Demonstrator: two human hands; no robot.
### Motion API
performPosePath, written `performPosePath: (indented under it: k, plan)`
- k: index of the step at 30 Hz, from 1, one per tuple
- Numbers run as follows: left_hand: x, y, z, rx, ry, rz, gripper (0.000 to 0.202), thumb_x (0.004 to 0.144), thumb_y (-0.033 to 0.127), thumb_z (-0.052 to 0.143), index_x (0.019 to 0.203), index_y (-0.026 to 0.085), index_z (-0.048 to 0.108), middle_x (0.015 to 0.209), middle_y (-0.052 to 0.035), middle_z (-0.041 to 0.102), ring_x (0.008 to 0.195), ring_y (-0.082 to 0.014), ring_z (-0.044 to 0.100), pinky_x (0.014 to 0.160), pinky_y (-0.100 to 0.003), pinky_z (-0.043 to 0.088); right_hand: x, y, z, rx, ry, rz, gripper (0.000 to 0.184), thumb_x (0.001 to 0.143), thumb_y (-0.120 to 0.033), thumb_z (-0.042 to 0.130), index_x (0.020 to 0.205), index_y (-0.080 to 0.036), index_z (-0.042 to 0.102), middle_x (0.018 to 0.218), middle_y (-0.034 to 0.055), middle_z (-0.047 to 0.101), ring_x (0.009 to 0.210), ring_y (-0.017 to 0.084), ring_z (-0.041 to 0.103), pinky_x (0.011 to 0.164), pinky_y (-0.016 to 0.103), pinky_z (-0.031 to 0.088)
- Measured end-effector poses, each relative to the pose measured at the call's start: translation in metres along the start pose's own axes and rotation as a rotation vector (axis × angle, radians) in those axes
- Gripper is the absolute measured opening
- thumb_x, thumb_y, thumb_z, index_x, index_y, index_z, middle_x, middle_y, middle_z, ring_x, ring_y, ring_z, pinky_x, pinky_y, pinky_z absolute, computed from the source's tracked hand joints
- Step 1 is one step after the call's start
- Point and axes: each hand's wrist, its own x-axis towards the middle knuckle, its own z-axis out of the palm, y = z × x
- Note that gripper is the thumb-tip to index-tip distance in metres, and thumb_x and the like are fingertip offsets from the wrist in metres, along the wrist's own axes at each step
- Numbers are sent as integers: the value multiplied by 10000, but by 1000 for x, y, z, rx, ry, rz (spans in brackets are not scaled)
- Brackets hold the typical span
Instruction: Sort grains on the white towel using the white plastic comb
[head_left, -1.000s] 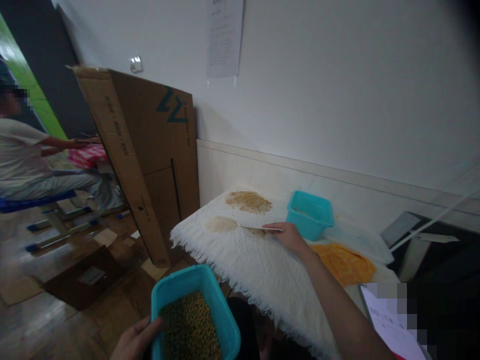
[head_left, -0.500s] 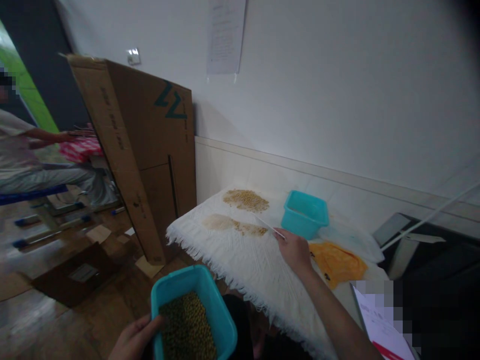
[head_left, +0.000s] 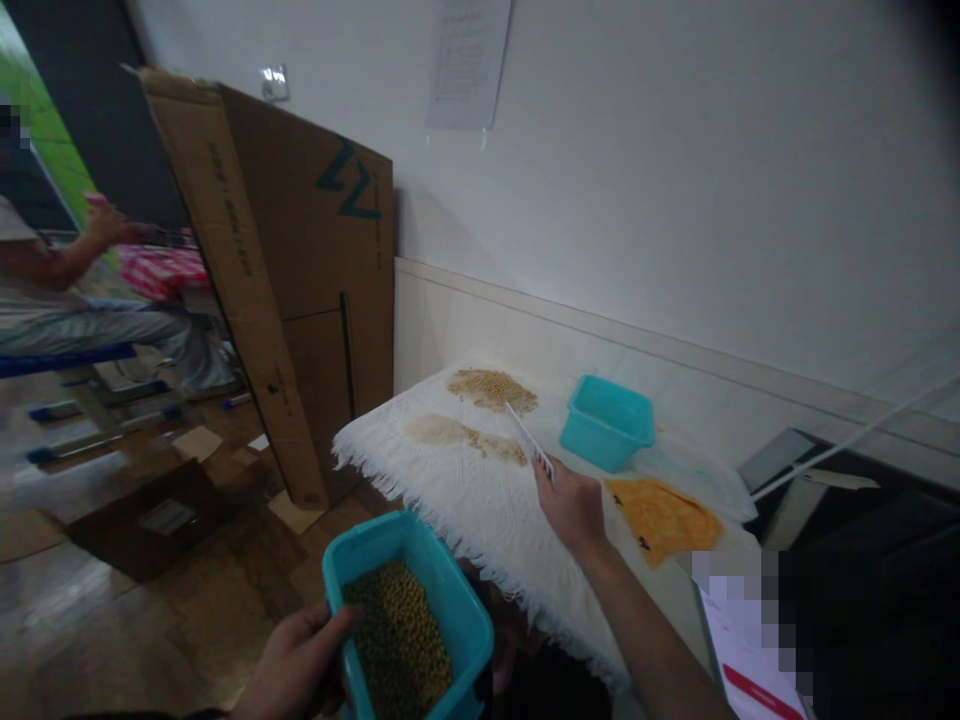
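Observation:
My left hand [head_left: 296, 650] grips the side of a turquoise plastic tub [head_left: 470, 610], its thumb over the rim. Inside it lie green beans [head_left: 375, 640] and yellow soybeans [head_left: 409, 610], side by side. My right hand [head_left: 574, 508] is closed on a thin white card [head_left: 531, 438], tilted over the white fringed cloth [head_left: 450, 500]. Close to the card's edge is a thin scatter of beans [head_left: 495, 447], running left into a pale tan patch [head_left: 435, 430]. Farther back on the cloth lies a larger pile of soybeans [head_left: 495, 388].
A second turquoise tub [head_left: 607, 440] stands right of the piles, near an orange cloth [head_left: 664, 518]. A tall cardboard box [head_left: 307, 260] rises at left, the wall [head_left: 637, 170] behind. Another person [head_left: 52, 270] sits far left. A printed sheet [head_left: 750, 640] lies at lower right.
The card has turned to a steeper angle, showing more of its face, as my right hand shifted slightly left. The held tub sits farther right in view. The other person's hand has risen.

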Motion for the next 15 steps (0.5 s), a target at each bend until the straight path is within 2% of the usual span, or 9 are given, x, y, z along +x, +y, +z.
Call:
performPosePath:
  k: [5,10,12,15]
  plan:
    - [-4,-2,0,-87,26,-17,503,491,599,901,528,180,626,353,18,525,292,-84,427,335,-192,276,0,-1,-5,86,54,18,462,1041,-375,419,1036,-132,812,732,133,788,609,203,727,563,239,425]
    - [-11,11,2,-173,16,-50,525,420,582,949,469,171,627,360,-10,565,309,-115,494,339,-219,361,1,1,-10,5,165,140,450,1003,-371,443,997,-92,796,676,148,753,544,219,691,542,265,425]
    - [-15,18,5,-198,14,-73,505,395,540,969,456,165,636,375,-15,585,329,-124,521,356,-228,400,0,-1,-10,-14,158,152,439,994,-339,438,1036,-75,785,674,150,751,529,220,684,539,269,434]
    - [-17,22,6,-212,34,-88,469,377,479,982,455,164,643,388,-7,587,346,-124,525,371,-237,424,-2,-9,-10,-6,124,154,455,988,-304,425,1205,-49,733,763,170,780,581,235,710,566,277,478]
